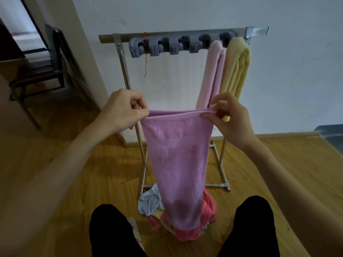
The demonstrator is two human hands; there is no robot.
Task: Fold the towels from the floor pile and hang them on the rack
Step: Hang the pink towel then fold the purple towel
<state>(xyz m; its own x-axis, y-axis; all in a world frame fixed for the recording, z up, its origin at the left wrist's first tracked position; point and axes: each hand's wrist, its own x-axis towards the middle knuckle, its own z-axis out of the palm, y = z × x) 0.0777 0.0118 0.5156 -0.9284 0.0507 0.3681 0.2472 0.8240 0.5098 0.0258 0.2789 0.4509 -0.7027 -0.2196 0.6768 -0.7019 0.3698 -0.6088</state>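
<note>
From the head camera, the left hand (122, 110) and right hand (230, 117) each pinch a top corner of the purple towel (176, 154), which hangs between them. Below the hands lies the pile (185, 216); beyond them stands the rack (128, 38), carrying pink (211, 75) and yellow (235, 67) towels.

The right end of the rack's top bar (111, 37) is taken up by a pink towel (211, 71) and a yellow towel (236, 67), hung side by side. Four grey clips (174, 46) to their left are seen bare. The near approach is blocked by a purple towel (176, 160) held up. Below, a towel pile (187, 219) covers the wooden floor (74, 182) by the rack's base.
</note>
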